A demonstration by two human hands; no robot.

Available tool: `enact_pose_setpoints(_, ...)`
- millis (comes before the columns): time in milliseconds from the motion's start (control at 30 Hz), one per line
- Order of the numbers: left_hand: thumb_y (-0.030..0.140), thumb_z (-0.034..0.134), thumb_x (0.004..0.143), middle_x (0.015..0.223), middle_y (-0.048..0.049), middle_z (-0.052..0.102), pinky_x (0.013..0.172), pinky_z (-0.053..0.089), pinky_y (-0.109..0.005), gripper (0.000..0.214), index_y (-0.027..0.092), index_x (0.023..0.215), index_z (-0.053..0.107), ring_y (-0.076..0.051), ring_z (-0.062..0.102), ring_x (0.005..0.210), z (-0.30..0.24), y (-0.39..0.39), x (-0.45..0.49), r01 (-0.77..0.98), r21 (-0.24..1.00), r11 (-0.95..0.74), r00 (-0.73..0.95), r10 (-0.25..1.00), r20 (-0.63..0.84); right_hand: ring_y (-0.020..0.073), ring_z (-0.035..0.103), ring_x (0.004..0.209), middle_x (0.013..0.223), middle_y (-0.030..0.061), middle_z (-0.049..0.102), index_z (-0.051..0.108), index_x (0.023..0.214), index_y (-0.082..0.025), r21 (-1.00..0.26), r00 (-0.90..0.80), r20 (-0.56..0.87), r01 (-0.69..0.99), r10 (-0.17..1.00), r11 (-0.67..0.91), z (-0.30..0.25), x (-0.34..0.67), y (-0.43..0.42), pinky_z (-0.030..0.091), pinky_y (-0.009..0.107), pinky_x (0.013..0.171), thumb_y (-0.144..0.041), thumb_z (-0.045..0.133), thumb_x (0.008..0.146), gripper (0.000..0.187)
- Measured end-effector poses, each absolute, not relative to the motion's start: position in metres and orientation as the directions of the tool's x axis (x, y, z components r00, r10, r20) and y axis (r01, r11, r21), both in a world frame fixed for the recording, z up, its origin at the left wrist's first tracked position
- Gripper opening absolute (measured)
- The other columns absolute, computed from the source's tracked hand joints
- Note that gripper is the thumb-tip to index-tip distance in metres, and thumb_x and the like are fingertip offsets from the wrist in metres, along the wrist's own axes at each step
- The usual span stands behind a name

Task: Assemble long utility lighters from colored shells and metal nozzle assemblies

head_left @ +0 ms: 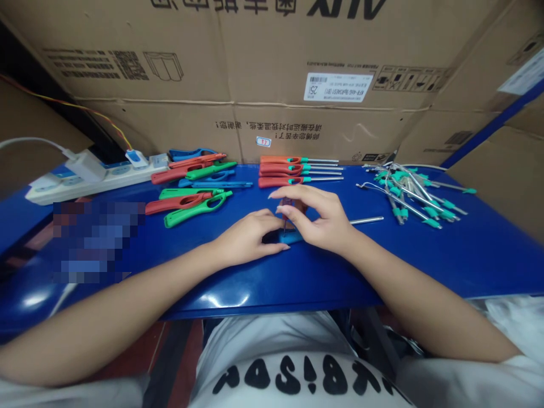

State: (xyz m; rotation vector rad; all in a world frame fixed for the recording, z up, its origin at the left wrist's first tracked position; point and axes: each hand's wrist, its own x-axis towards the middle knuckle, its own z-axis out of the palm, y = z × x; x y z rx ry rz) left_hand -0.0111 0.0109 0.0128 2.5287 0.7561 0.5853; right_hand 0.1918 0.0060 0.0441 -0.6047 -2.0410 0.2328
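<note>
My left hand [250, 239] rests at the middle of the table, its thumb and fingers closed around the end of a blue gas lighter [293, 237] lying flat. The lighter's metal tube [368, 220] sticks out to the right, beyond my right hand. My right hand [325, 218] is above the lighter, its fingers closed on a small screwdriver [284, 226] with a dark reddish-purple handle. The screwdriver stands upright, its thin shaft pointing down at the blue end. Much of the lighter's middle is hidden under my right hand.
Red and orange lighters with metal tubes [283, 181] lie behind my hands. At left are green, red and blue handle shells [198, 208] and a white power strip [123, 174]. Several metal tubes with teal parts [419, 195] are heaped at right. A cardboard wall [263, 73] closes the back.
</note>
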Motion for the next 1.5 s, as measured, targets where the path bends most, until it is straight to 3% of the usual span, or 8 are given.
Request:
enact_pose_setpoints(167, 0.035, 0.072, 0.092, 0.106, -0.0068, 0.074, 0.088, 0.051, -0.038, 0.026, 0.018, 0.111, 0.070, -0.025, 0.064, 0.098, 0.010, 0.012, -0.011, 0.436, 0.487, -0.757, 0.752, 0.604, 0.265, 0.0147, 0.069, 0.076, 0.093, 0.0055, 0.074, 0.067, 0.110, -0.019, -0.198, -0.471, 0.795, 0.395, 0.383, 0.897, 0.042, 0.193, 0.005, 0.056, 0.025, 0.068, -0.029, 0.060, 0.099, 0.016)
enact_pose_setpoints(367, 0.033, 0.071, 0.092, 0.115, -0.0071, 0.074, 0.101, 0.049, -0.042, 0.026, 0.019, 0.114, 0.070, -0.028, 0.063, 0.114, 0.010, 0.012, -0.011, 0.400, 0.511, -0.761, 0.760, 0.587, 0.281, 0.0115, 0.070, 0.080, 0.107, 0.0052, 0.074, 0.062, 0.127, -0.020, -0.415, -0.439, 0.745, 0.284, 0.502, 0.864, 0.041, 0.189, 0.002, 0.057, 0.023, 0.072, -0.022, 0.048, 0.104, 0.027)
enact_pose_setpoints(567, 0.034, 0.073, 0.091, 0.114, -0.0070, 0.075, 0.094, 0.051, -0.039, 0.033, 0.018, 0.120, 0.069, -0.025, 0.064, 0.103, 0.011, 0.011, -0.010, 0.409, 0.507, -0.759, 0.754, 0.594, 0.280, 0.0141, 0.069, 0.071, 0.087, 0.0037, 0.076, 0.070, 0.107, -0.019, -0.078, -0.523, 0.781, 0.461, 0.342, 0.884, 0.045, 0.203, 0.010, 0.053, 0.025, 0.068, -0.029, 0.063, 0.098, 0.015)
enact_pose_setpoints(767, 0.035, 0.073, 0.091, 0.111, -0.0066, 0.074, 0.094, 0.052, -0.037, 0.029, 0.019, 0.116, 0.070, -0.024, 0.064, 0.103, 0.012, 0.011, -0.009, 0.415, 0.521, -0.746, 0.748, 0.606, 0.271, 0.0138, 0.072, 0.090, 0.118, 0.0061, 0.075, 0.061, 0.135, -0.020, -0.415, -0.625, 0.586, 0.315, 0.516, 0.854, 0.066, 0.207, 0.009, 0.055, 0.025, 0.080, -0.017, 0.045, 0.103, 0.037)
enact_pose_setpoints(967, 0.032, 0.076, 0.089, 0.110, -0.0072, 0.075, 0.097, 0.051, -0.038, 0.029, 0.019, 0.115, 0.070, -0.025, 0.064, 0.108, 0.011, 0.009, -0.006, 0.405, 0.518, -0.753, 0.739, 0.603, 0.299, 0.0205, 0.069, 0.082, 0.090, 0.0076, 0.075, 0.072, 0.093, -0.016, -0.141, -0.713, 0.447, 0.540, 0.540, 0.830, 0.087, 0.204, 0.011, 0.047, 0.028, 0.068, -0.027, 0.056, 0.099, 0.021)
enact_pose_setpoints(1133, 0.035, 0.075, 0.090, 0.105, -0.0069, 0.075, 0.090, 0.053, -0.037, 0.031, 0.019, 0.116, 0.071, -0.024, 0.065, 0.099, 0.013, 0.008, -0.006, 0.435, 0.518, -0.736, 0.729, 0.626, 0.278, 0.0206, 0.070, 0.102, 0.129, 0.0118, 0.070, 0.058, 0.138, -0.015, -0.172, -0.693, 0.442, 0.558, 0.569, 0.812, 0.079, 0.203, 0.009, 0.052, 0.029, 0.079, -0.015, 0.042, 0.101, 0.040)
enact_pose_setpoints(1367, 0.035, 0.074, 0.090, 0.116, -0.0078, 0.074, 0.094, 0.051, -0.039, 0.031, 0.019, 0.117, 0.070, -0.025, 0.065, 0.106, 0.010, 0.008, -0.005, 0.442, 0.502, -0.743, 0.721, 0.627, 0.293, 0.0183, 0.074, 0.091, 0.104, 0.0061, 0.080, 0.071, 0.120, -0.019, -0.125, -0.613, 0.626, 0.530, 0.482, 0.838, 0.062, 0.209, 0.008, 0.053, 0.026, 0.079, -0.037, 0.058, 0.101, 0.029)
enact_pose_setpoints(1500, 0.037, 0.073, 0.091, 0.106, -0.0065, 0.075, 0.089, 0.052, -0.038, 0.031, 0.019, 0.115, 0.071, -0.024, 0.064, 0.097, 0.012, 0.008, -0.005, 0.447, 0.504, -0.739, 0.729, 0.628, 0.274, 0.0170, 0.073, 0.103, 0.132, 0.0087, 0.071, 0.059, 0.141, -0.019, -0.282, -0.615, 0.611, 0.419, 0.499, 0.863, 0.063, 0.207, 0.008, 0.055, 0.029, 0.089, -0.024, 0.041, 0.105, 0.040)
